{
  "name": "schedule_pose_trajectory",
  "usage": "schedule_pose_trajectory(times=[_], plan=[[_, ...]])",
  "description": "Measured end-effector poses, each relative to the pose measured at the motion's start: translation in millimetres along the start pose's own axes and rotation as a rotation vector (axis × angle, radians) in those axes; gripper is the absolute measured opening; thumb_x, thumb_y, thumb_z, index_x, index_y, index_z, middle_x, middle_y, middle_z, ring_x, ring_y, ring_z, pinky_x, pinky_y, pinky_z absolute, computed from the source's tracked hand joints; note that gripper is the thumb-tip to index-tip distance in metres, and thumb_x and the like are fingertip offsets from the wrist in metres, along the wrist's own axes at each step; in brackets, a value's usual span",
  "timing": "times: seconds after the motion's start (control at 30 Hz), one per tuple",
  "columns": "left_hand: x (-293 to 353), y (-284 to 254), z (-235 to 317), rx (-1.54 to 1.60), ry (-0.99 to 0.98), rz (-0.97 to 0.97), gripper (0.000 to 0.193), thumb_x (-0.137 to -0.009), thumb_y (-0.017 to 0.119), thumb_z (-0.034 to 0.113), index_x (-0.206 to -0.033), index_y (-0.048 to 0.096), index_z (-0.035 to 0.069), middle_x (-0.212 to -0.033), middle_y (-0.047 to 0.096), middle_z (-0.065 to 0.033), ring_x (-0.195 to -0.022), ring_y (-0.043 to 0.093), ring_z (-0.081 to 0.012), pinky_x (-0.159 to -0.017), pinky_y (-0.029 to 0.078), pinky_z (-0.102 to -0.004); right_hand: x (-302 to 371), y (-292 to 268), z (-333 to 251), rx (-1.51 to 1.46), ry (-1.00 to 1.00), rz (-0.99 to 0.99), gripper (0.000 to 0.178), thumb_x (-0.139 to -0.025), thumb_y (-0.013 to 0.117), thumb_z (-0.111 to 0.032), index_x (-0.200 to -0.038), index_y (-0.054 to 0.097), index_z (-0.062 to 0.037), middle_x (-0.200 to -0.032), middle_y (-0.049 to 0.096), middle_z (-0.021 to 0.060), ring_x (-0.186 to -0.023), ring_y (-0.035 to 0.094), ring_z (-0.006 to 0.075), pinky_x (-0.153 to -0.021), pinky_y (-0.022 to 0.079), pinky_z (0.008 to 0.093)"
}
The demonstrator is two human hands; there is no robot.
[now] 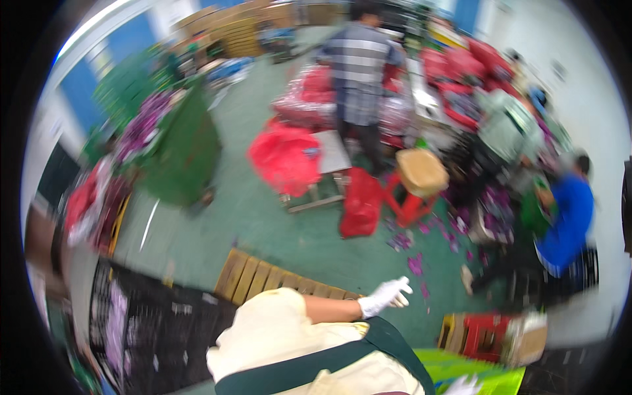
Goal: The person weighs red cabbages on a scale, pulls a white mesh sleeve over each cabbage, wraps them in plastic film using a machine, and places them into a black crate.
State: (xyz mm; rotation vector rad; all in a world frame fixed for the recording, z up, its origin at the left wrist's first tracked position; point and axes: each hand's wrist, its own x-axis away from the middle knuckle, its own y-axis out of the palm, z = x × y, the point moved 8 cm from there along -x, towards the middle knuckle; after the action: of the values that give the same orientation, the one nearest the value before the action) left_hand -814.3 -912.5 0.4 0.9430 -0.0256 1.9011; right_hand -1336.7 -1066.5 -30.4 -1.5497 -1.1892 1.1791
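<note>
My left hand (386, 297), in a white glove, reaches across in front of my dark green apron (309, 366). Its fingers are partly stretched out and nothing shows in them. Beneath it lies the green floor, beside the end of a slatted wooden pallet (263, 276). At the lower edge my right hand (465, 384), also gloved in white, is cut off by the frame and blurred. Its visible fingers look spread over or beside a bright yellow-green surface (474, 370); no held thing shows.
A big green bin (184, 148) of purple scraps stands left; black crates (174, 329) lie nearer. One person (363, 69) stands among red bags (283, 158); others sit right, by scattered purple pieces (415, 264). A red stool (405, 201) and a red crate (486, 334) stand about.
</note>
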Motion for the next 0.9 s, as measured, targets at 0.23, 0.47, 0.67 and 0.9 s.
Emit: schedule_pose_trajectory(times=[0.23,0.47,0.67,0.9], plan=[[-24,13,-27,-0.054,-0.098,-0.054,0.054,-0.101,0.037,0.053,-0.115,0.065,0.009,-0.082,0.068,-0.0067,-0.073,0.062,-0.0135,-0.075,0.049,-0.0278,16,-69,-84,-0.029,-0.018,0.196,0.033,-0.082,0.064,-0.013,-0.113,0.061,-0.0034,-0.136,0.044,0.0290,-0.126,0.043,0.0442,-0.107,0.035,0.0498],[-24,33,-44,-0.170,-0.159,-0.135,0.054,-0.101,0.036,0.054,-0.116,0.062,0.009,-0.080,0.065,-0.0034,-0.074,0.060,-0.0131,-0.076,0.048,-0.0283,28,-77,-88,-0.072,0.056,0.229,0.031,-0.081,0.064,-0.013,-0.111,0.060,-0.0060,-0.135,0.045,0.0258,-0.127,0.041,0.0455,-0.107,0.035,0.0500],[-22,32,-57,-0.193,-0.174,-0.137,0.055,-0.100,0.037,0.056,-0.117,0.061,0.010,-0.080,0.066,-0.0022,-0.074,0.059,-0.0126,-0.074,0.047,-0.0286,29,-82,-94,-0.088,0.083,0.232,0.028,-0.081,0.065,-0.016,-0.108,0.064,-0.0069,-0.131,0.050,0.0222,-0.128,0.041,0.0447,-0.108,0.035,0.0479],[-20,30,-73,-0.232,-0.186,-0.146,0.055,-0.100,0.036,0.056,-0.118,0.060,0.011,-0.080,0.065,-0.0017,-0.075,0.059,-0.0134,-0.077,0.046,-0.0306,28,-73,-89,-0.086,0.068,0.165,0.024,-0.082,0.063,-0.020,-0.103,0.067,-0.0088,-0.119,0.058,0.0134,-0.127,0.041,0.0445,-0.108,0.034,0.0499]])
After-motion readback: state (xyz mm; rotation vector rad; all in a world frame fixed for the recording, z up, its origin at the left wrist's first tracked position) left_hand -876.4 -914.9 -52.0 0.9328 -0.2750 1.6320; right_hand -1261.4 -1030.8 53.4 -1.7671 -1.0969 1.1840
